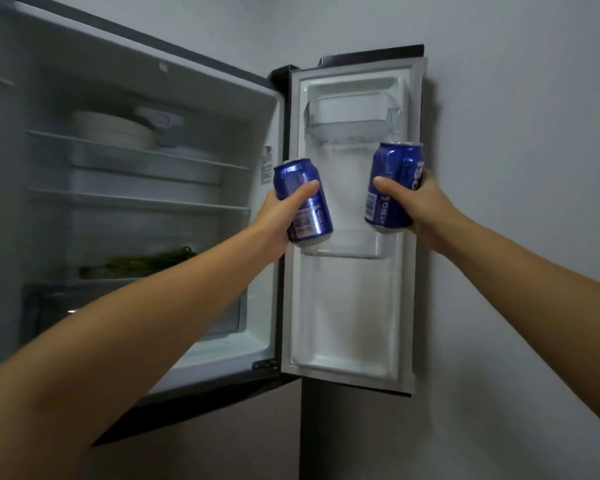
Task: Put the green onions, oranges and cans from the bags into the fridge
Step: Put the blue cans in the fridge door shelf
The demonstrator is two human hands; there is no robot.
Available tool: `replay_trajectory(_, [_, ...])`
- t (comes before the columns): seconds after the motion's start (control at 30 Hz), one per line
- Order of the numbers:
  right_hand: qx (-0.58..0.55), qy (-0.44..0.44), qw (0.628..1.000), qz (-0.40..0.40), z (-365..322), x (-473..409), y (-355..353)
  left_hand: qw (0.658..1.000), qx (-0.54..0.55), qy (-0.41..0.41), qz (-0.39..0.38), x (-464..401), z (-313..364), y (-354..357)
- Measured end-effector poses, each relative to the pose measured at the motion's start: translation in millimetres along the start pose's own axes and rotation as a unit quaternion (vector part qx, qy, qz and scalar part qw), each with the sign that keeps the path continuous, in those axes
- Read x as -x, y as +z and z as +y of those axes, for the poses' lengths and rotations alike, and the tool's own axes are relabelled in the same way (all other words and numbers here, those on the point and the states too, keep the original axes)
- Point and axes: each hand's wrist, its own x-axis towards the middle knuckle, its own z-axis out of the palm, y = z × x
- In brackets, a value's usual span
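Note:
The fridge stands open, its door [354,306] swung to the right. My left hand [278,220] grips a blue can [303,188], tilted a little, in front of the door's hinge edge. My right hand [420,206] grips a second blue can [392,168], upright, just above the middle door shelf [347,245]. Green onions [153,259] lie on a low shelf inside the fridge, partly hidden behind my left forearm. No oranges or bags are in view.
An upper door bin [352,121] sits above the cans. Inside, white bowls [115,128] and a container stand on the top shelf [136,155]. A crisper drawer [63,306] is at the bottom. A grey wall [516,133] is close behind the door.

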Motion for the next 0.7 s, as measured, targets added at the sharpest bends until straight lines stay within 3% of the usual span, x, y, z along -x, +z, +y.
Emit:
replay_trajectory(0.17, [0.056,0.006,0.998,0.042,26.8,-66.6,19.9,0.999,-0.023,0.015,-0.025,-88.8,-0.8,8.8])
replay_trajectory(0.27, [0.074,0.058,0.994,0.051,47.3,-89.4,24.6,0.996,-0.064,-0.017,-0.057,-119.3,-15.9,12.7])
replay_trajectory(0.37, [0.158,0.094,0.983,0.024,66.3,-95.3,27.2,0.984,-0.142,-0.047,-0.097,-128.9,-36.7,11.4])
replay_trajectory(0.5, [0.216,0.115,0.969,0.021,71.4,-96.2,24.1,0.958,-0.271,0.007,-0.094,-128.2,-56.7,9.6])
replay_trajectory(0.7, [0.32,0.043,0.946,0.032,71.9,-78.6,14.7,0.941,-0.325,0.042,-0.078,-124.9,-66.9,6.2])
